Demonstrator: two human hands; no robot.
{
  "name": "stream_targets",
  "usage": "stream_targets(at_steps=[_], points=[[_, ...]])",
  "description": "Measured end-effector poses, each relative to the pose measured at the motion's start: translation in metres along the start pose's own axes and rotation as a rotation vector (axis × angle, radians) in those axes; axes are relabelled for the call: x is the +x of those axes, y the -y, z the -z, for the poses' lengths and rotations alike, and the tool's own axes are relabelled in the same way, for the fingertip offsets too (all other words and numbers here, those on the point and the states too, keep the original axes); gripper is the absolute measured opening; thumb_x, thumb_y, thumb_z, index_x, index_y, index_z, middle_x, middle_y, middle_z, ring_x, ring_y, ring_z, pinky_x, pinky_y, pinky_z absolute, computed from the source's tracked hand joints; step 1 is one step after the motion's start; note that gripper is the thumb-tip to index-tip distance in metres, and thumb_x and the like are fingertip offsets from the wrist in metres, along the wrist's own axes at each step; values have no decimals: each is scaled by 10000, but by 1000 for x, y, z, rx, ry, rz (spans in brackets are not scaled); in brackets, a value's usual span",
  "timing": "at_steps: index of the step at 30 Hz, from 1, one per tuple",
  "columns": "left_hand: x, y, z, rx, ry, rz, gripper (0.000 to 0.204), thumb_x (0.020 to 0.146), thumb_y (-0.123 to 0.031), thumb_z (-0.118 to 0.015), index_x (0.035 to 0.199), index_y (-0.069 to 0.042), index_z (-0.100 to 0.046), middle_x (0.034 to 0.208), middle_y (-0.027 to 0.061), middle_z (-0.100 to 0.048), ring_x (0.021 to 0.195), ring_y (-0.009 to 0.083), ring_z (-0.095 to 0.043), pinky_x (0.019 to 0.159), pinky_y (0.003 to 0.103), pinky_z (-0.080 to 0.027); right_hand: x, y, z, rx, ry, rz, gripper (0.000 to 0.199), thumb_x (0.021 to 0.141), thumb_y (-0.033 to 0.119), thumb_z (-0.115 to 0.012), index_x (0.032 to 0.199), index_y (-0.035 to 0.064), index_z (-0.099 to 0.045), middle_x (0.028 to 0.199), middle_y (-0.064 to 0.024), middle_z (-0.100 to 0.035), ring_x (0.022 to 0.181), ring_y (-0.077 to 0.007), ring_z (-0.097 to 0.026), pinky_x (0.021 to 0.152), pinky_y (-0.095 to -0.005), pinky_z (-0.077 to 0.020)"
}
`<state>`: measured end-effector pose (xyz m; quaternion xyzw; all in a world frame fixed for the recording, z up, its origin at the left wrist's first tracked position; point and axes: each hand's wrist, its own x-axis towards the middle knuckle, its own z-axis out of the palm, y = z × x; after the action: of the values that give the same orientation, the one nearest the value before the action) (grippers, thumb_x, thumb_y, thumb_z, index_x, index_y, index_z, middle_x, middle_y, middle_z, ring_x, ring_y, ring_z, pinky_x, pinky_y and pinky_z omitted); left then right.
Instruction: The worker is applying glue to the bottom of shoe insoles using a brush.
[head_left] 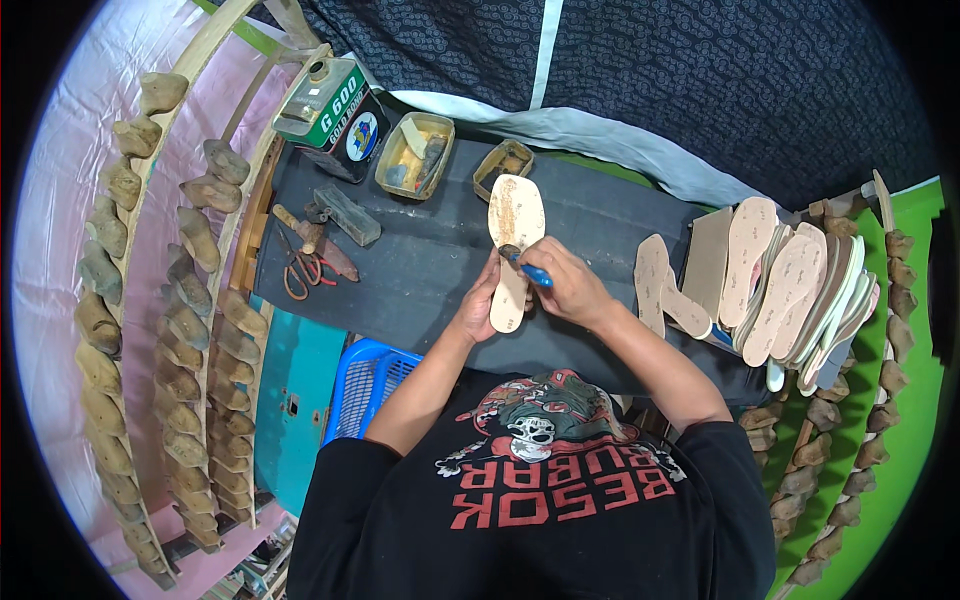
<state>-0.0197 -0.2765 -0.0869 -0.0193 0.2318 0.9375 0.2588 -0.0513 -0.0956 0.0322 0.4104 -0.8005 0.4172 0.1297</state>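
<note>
**Insole held lengthwise over the dark desk**

The tan insole (513,250) sits near the middle of the dark desk (420,270), its long axis running away from the person: the broad, rounded end points to the far edge and the narrower end points back at the chest. A rough brownish streak runs along its upper half. The left hand (478,305) is closed around the insole's lower left edge, holding it up. The right hand (570,285) is closed on a blue-handled brush (527,268), whose dark head touches the insole about midway along; the handle slants down to the right into the fist.

Whether the insole's lower end rests on the desk or hangs free cannot be told, as the hands cover it. The fingers of both hands are mostly hidden behind the knuckles.

Beyond the insole stand two open tins (414,155), their contents hard to make out, and a green can (330,105). Orange-handled scissors (300,272) lie to the left. A stack of insoles (790,285) leans at the right. Wooden shoe lasts (190,300) line racks on the left, bent by the lens.
</note>
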Motion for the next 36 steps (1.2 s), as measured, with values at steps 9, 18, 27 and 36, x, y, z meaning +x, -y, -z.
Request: stream_targets(at_steps=[9, 18, 27, 36], points=[[-8, 13, -6, 23, 154, 72, 703, 1043, -395, -531, 1621, -312, -140, 1321, 117, -559, 986, 270, -631, 810, 441, -534, 33, -38, 25, -91, -207, -102, 329, 837, -82, -669, 1123, 2, -531, 998, -174, -600, 892, -364, -628, 786, -410, -512], [-15, 24, -2, -14, 159, 90, 695, 1050, -374, -525, 1625, -311, -140, 1319, 123, -564, 986, 269, -638, 815, 439, -542, 16, -29, 25, -117, -200, -141, 319, 867, -52, -682, 1133, 2, -512, 963, -174, -587, 865, -378, -604, 757, -442, -493], [-7, 5, -4, 24, 115, 32, 697, 1062, -370, -497, 1639, -291, -114, 1295, 122, -576, 967, 267, -654, 793, 420, -574, -9, 9, 26, -37, -24, -184, 294, 848, -58, -686, 1091, 5, -532, 946, -177, -586, 902, -377, -624, 771, -435, -496], [-7, 11, -12, 9, 155, 78, 655, 1060, -385, -498, 1616, -307, -160, 1317, 124, -556, 976, 266, -629, 797, 430, -536, 9, -7, 40, -141, -301, -252, 195, 921, 9, -672, 1057, -19, -535, 927, -170, -599, 785, -336, -628, 715, -391, -508]])
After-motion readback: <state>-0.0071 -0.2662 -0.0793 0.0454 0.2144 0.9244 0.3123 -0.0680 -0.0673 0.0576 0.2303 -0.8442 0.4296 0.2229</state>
